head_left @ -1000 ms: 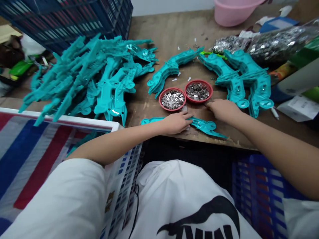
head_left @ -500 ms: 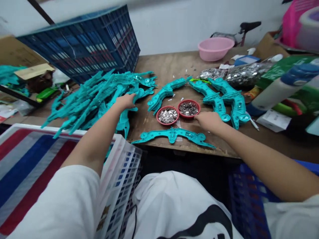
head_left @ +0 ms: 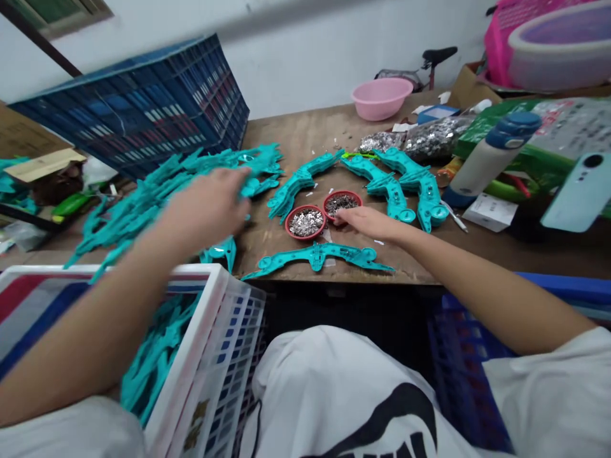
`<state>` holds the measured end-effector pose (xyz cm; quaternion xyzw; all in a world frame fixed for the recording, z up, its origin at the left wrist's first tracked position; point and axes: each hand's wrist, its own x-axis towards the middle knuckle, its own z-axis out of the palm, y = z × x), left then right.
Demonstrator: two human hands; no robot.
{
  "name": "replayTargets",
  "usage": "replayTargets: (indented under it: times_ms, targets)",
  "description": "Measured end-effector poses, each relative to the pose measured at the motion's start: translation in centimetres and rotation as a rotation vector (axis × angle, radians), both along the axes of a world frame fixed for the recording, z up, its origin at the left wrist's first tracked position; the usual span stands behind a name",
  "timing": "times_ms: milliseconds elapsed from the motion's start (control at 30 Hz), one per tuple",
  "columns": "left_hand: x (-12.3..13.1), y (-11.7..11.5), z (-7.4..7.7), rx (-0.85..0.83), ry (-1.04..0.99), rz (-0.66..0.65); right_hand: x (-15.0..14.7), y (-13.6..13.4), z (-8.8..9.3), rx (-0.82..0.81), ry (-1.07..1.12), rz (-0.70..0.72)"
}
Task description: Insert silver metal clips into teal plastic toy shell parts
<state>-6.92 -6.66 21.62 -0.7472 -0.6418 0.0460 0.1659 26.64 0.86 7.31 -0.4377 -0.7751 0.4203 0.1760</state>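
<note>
My left hand (head_left: 210,207), smeared by motion, is over the right part of a heap of turquoise plastic parts (head_left: 157,184); whether it holds anything is unclear. My right hand (head_left: 365,221) has its fingertips at the near edge of a red bowl of small dark metal pieces (head_left: 342,202), fingers bent together, their tips partly hidden. Beside that bowl stands another red bowl with shiny metal pieces (head_left: 306,222). A single turquoise part (head_left: 317,256) lies along the table's front edge. Stacked turquoise parts curve behind the bowls on the left (head_left: 300,181) and right (head_left: 389,187).
A blue crate (head_left: 191,95) stands at the back left, a pink basin (head_left: 382,100) at the back. On the right are a bottle (head_left: 491,159), a white box (head_left: 490,212) and a phone (head_left: 580,191). A white crate (head_left: 238,331) with turquoise parts is at the near left.
My left hand has moved left and nearer, over the heap. My right hand now reaches the bowl's near edge. The view has shifted, and turquoise parts inside the white crate now show.
</note>
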Motion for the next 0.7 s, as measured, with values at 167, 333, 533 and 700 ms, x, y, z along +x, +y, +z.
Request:
replayTargets:
  times_ms: [167, 333, 533, 700]
  targets:
    - [9.5, -7.6, -10.3, -0.271, -0.097, -0.44, -3.0, -3.5, -1.7, -0.251, 0.654, -0.214]
    - [4.0, -3.3, -9.5, -0.075, -0.227, -0.503, -0.8, -2.0, -0.1, -0.034, 0.334, -0.027]
    - [1.6, -0.1, -6.5, -0.14, -0.12, -0.164, 3.5, 0.4, 2.7, -0.286, -0.034, 0.337]
    - [2.9, 1.3, -9.7, -0.64, 0.093, -0.053, 2.7, 0.5, 1.7, -0.057, -0.365, 0.206]
